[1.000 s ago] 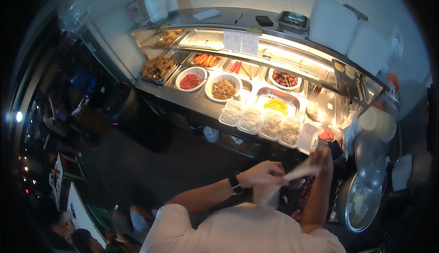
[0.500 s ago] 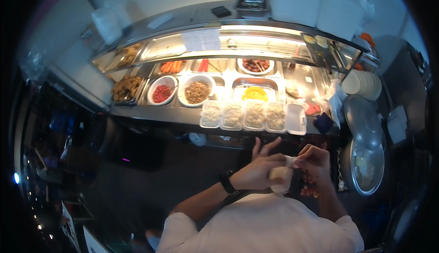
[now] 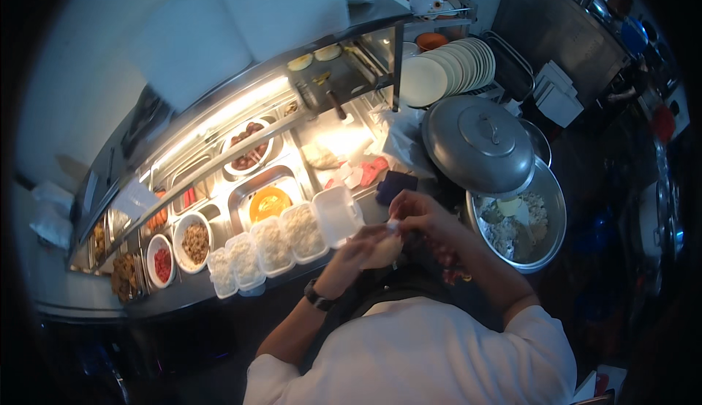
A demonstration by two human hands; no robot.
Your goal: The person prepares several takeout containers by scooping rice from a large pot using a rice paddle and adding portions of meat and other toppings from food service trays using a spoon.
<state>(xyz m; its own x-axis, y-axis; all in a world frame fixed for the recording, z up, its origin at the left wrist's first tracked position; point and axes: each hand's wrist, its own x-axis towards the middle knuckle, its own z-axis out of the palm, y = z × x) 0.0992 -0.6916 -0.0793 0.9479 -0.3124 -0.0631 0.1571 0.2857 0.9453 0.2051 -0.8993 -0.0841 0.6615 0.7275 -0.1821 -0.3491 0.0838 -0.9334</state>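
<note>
Close to my body, my left hand [image 3: 352, 260] is wrapped round a small pale bulging bag [image 3: 385, 251], and a dark watch sits on that wrist. My right hand [image 3: 423, 213] pinches the bag's gathered white top. What fills the bag cannot be made out. Just beyond my hands runs a row of white foam boxes [image 3: 276, 246], several of them filled with rice. At the row's right end an opened foam box [image 3: 338, 216] shows a bare white inside. A dark blue square object [image 3: 396, 187] lies beside my right hand.
Behind the boxes, a lit food counter holds a yellow bowl [image 3: 270, 204], a bowl of chopped brown food [image 3: 194, 242] and a bowl of red food [image 3: 161, 262]. To the right stand a rice pot [image 3: 557, 235], its large metal lid [image 3: 479, 144] and stacked plates [image 3: 424, 81].
My view has swung to the right, bringing the pot, lid and plates nearer the middle. Both hands stay together on the bag; the left hand's raised fingers have drawn in.
</note>
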